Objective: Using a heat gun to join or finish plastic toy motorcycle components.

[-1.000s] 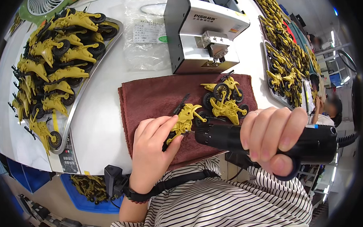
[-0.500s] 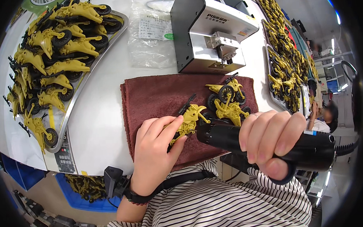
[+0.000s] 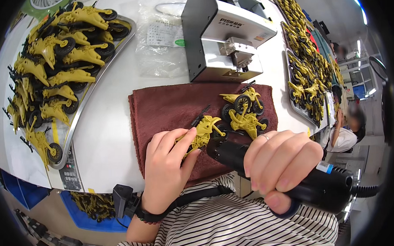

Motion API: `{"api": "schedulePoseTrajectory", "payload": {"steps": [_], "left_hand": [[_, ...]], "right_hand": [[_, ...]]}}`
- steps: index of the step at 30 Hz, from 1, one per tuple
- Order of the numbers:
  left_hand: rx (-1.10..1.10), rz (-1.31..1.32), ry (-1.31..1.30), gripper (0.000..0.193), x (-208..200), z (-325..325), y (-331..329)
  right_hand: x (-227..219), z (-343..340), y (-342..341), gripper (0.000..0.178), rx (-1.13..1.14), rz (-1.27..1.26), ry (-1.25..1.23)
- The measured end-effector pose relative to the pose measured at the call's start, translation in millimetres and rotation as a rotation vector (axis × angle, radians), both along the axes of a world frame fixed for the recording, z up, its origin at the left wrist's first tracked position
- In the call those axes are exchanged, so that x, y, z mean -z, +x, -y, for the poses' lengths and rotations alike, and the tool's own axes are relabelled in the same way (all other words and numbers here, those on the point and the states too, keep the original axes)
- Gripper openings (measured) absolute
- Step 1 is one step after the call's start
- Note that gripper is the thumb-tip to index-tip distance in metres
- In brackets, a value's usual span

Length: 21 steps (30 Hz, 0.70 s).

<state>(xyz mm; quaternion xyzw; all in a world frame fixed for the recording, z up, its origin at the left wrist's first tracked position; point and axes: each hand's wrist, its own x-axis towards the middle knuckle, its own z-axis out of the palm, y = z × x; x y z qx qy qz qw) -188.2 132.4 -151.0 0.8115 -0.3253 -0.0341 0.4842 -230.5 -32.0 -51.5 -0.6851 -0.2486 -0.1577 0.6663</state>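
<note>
My left hand [image 3: 166, 169] is closed on a yellow toy motorcycle [image 3: 204, 130] with black handlebars, pressing it down on a folded brown towel [image 3: 155, 111]. The fingers hide its left part. In a fist, my right hand [image 3: 283, 165] grips a black, corded electric screwdriver [image 3: 325, 188]. The tool lies slantwise, its front end close against the right side of the held motorcycle. Whether the tip touches it is hidden. Two more yellow toy motorcycles, a nearer one [image 3: 244, 121] and a farther one [image 3: 252, 95], rest on the towel just beyond the tool.
A silver and black screw-feeder-like machine [image 3: 198, 45] stands behind the towel, beside a clear plastic bag [image 3: 162, 59]. Trays heaped with toy motorcycles flank me, left [image 3: 81, 109] and right [image 3: 307, 112]. A blue bin [image 3: 81, 214] sits below the table. Another person [image 3: 347, 137] is at far right.
The screwdriver's rear end has dropped with my right hand, so the tool slants more steeply. Its front end sits slightly further left. My left hand keeps its hold.
</note>
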Motion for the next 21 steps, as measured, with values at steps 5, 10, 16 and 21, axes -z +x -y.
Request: {"api": "schedulePoseTrajectory", "payload": {"steps": [5,10,16,21], "left_hand": [[-0.02,-0.005,0.034,0.039,0,0,1],[0.012,0.0,0.01,0.042,0,3,1],[0.016,-0.017,0.008,0.042,-2,3,2],[0.015,-0.018,0.018,0.042,-2,-1,2]], "right_hand": [[-44,33,-1,0.028,0.114,0.075,0.438],[-44,79,35,0.02,0.372,0.159,0.26],[-31,79,54,0.018,0.419,0.175,0.213],[-33,71,52,0.017,0.347,0.145,0.118]]}}
